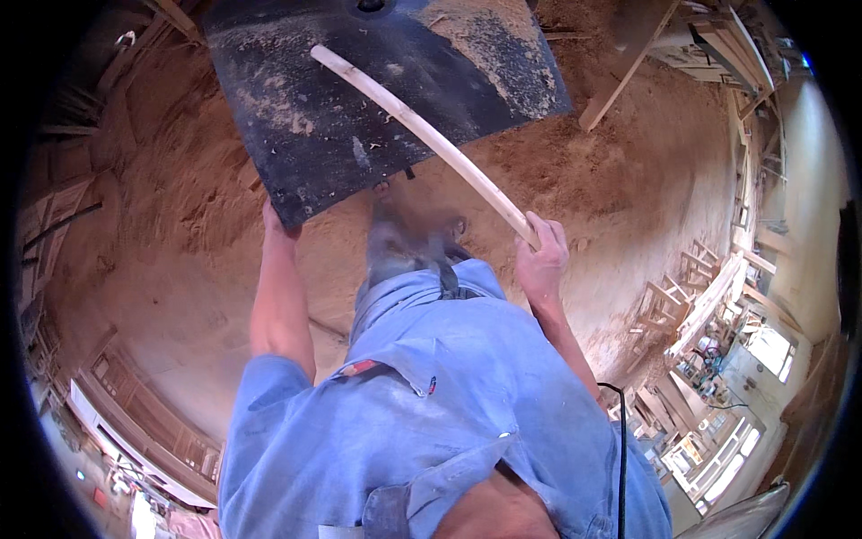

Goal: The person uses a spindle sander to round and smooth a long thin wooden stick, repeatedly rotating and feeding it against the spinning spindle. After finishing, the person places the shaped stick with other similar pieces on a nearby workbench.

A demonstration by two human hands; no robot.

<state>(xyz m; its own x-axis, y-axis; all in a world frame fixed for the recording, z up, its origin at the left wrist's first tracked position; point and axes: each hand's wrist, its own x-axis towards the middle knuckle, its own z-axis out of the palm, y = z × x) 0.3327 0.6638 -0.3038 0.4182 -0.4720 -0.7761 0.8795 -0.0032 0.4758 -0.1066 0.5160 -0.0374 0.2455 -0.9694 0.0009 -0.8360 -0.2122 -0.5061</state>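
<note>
Your right hand [541, 260] grips the long pale curved wooden stick [422, 135] lying across the dark dusty machine table [296, 144]. Your left hand [274, 225] rests at the table's near corner, grip unclear; you seem mid-shaping, so keep the stick steady.

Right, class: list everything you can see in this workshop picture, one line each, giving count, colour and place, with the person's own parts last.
Machine table: one, black, dusted with sawdust, top centre.
Wooden stick: one, pale, long and slightly curved, lying slantwise across the machine table.
Sawdust floor: one, reddish brown, all around.
Wooden frames: several, pale, stacked at right.
Cable: one, black, lower right.
Shirt: one, light blue, bottom centre.
Left hand: one, at the machine table's near edge; its fingers are hidden.
Right hand: one, closed around the wooden stick's near end.
</note>
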